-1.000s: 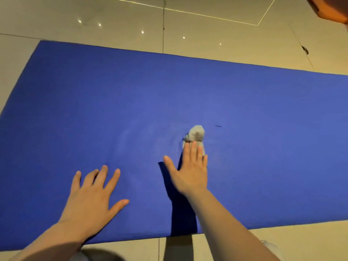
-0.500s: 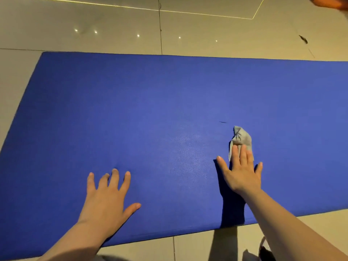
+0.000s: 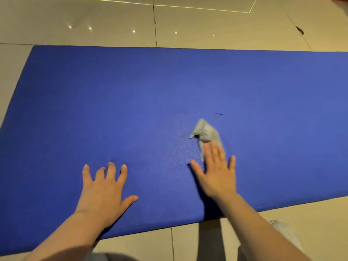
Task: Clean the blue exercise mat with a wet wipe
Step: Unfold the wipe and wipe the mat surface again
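Observation:
The blue exercise mat (image 3: 131, 102) lies flat on the tiled floor and fills most of the view. My right hand (image 3: 216, 172) lies flat on the mat with straight fingers, pressing down the near part of a crumpled grey wet wipe (image 3: 205, 131); the wipe's far end sticks out beyond my fingertips. My left hand (image 3: 105, 193) rests palm down on the mat near its front edge, fingers spread, holding nothing. A thin dark speck (image 3: 219, 114) sits on the mat just beyond the wipe.
Beige floor tiles (image 3: 207, 25) surround the mat, with a dark chip (image 3: 299, 31) at the back right. A light shoe (image 3: 282, 232) shows by the mat's front edge at the lower right.
My right hand slid the wipe to the right across the mat, then came back a little to the left. My left hand stays planted on the mat; the view shifted.

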Tool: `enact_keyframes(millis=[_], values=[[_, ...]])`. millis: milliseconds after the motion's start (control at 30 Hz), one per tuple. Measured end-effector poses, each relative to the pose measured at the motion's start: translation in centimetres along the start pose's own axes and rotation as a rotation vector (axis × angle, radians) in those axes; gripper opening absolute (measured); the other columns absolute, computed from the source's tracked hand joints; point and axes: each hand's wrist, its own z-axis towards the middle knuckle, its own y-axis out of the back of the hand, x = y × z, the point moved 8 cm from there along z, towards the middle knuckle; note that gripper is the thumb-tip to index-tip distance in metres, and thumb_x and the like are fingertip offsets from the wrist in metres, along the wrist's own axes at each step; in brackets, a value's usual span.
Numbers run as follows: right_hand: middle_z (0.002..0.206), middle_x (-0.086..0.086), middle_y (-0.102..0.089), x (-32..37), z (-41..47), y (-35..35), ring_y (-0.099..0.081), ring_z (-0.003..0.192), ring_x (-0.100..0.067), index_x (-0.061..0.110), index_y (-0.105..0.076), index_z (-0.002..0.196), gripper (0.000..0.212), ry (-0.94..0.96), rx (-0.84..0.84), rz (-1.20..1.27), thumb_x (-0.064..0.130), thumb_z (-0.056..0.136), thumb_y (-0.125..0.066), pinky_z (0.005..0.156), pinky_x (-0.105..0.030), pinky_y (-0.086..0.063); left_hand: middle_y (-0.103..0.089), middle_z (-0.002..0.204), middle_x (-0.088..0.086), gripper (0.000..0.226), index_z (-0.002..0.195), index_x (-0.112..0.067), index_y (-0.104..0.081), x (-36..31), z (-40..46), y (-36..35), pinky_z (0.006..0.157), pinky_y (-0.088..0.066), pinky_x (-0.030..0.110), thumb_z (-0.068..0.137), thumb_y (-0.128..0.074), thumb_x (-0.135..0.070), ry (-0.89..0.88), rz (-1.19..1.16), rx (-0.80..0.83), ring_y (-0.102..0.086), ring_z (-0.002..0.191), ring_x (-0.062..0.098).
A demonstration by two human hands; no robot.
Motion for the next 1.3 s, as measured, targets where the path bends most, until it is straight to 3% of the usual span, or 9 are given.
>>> enact_keyframes(millis=[100,233,367,500,633,800,967,1133,1300], values=[[0.160,0.009,0.023,-5.7,-0.4,1.3,0.020,0.148,-0.010,0.033,0.014,0.153,0.091,-0.237,0.081,0.042,0.082,0.078,0.000,0.119,-0.049,0.013,-0.059,0.121,0.030,0.086,0.130,-0.005,-0.061,0.0,-0.3,1.8,0.093,-0.027,0.070,0.083,-0.024,-0.067,0.056,0.043,0.012,-0.063,0.096,0.046],[0.163,-0.003,0.014,-2.7,-1.5,0.9,0.015,0.150,-0.019,0.023,0.008,0.156,0.095,-0.259,0.050,0.116,0.081,0.083,-0.011,0.120,-0.046,0.010,-0.005,0.161,0.017,0.087,0.155,-0.015,0.010,0.0,-0.9,2.8,0.114,-0.009,0.061,0.092,-0.011,-0.072,0.169,0.168,-0.008,-0.021,0.144,0.034],[0.164,-0.001,0.007,8.1,-5.3,-2.0,0.012,0.150,-0.021,0.020,-0.001,0.157,0.104,0.144,0.051,0.152,0.086,0.077,0.005,0.117,-0.040,0.018,0.005,0.162,0.013,0.087,0.153,-0.017,0.018,-0.1,-1.1,2.4,0.116,-0.009,0.059,0.091,-0.009,-0.072,0.190,0.156,0.018,-0.009,0.148,0.031],[0.160,0.001,-0.024,12.5,-8.2,-3.8,-0.021,0.148,-0.021,0.025,-0.030,0.153,0.080,0.323,0.034,0.078,0.075,0.093,-0.011,0.114,-0.048,-0.005,0.012,0.162,0.010,0.087,0.152,-0.021,0.020,0.0,-1.4,2.3,0.115,-0.008,0.059,0.090,-0.009,-0.074,0.188,0.137,0.047,-0.005,0.150,0.028],[0.157,0.014,0.024,4.0,-5.3,-2.4,0.017,0.148,-0.009,0.038,0.020,0.148,0.081,0.114,0.001,0.015,0.080,0.080,0.007,0.112,-0.043,0.025,0.013,0.162,0.010,0.085,0.152,-0.022,0.020,0.0,-2.1,2.0,0.115,-0.009,0.059,0.091,-0.010,-0.073,0.171,0.115,0.041,-0.004,0.150,0.026],[0.162,0.005,0.018,-5.1,-5.1,-0.4,0.018,0.149,-0.013,0.031,0.011,0.155,0.089,-0.255,0.062,0.053,0.077,0.079,-0.002,0.119,-0.048,0.012,0.016,0.162,0.009,0.081,0.145,-0.024,0.028,0.4,-3.1,0.4,0.115,-0.009,0.060,0.090,-0.009,-0.070,0.195,0.032,-0.024,0.006,0.150,0.024],[0.162,-0.001,0.017,2.9,-7.8,-2.2,0.019,0.149,-0.021,0.023,0.010,0.156,0.098,-0.024,-0.007,0.075,0.084,0.079,0.005,0.115,-0.041,0.021,-0.047,0.144,0.019,0.062,0.139,-0.014,-0.054,-1.6,-4.6,0.5,0.092,-0.033,0.072,0.093,-0.043,-0.054,0.054,-0.144,-0.289,-0.033,0.133,0.034],[0.163,0.007,-0.002,8.6,-11.7,-4.6,0.002,0.151,-0.015,0.025,-0.013,0.156,0.083,0.199,-0.042,0.103,0.075,0.091,-0.003,0.117,-0.043,0.012,-0.052,0.142,0.015,0.077,0.137,-0.017,-0.056,-3.5,-4.4,-0.8,0.098,-0.024,0.065,0.097,-0.007,-0.062,-0.020,-0.107,-0.217,-0.043,0.131,0.032],[0.161,0.013,0.015,-2.6,-10.6,-3.0,0.018,0.147,-0.006,0.036,0.016,0.149,0.080,-0.102,-0.075,0.018,0.076,0.081,0.007,0.117,-0.044,0.018,-0.051,0.143,0.011,0.076,0.139,-0.021,-0.053,-2.4,-5.0,-2.2,0.097,-0.022,0.070,0.095,-0.010,-0.066,-0.022,-0.078,-0.142,-0.049,0.129,0.036]])
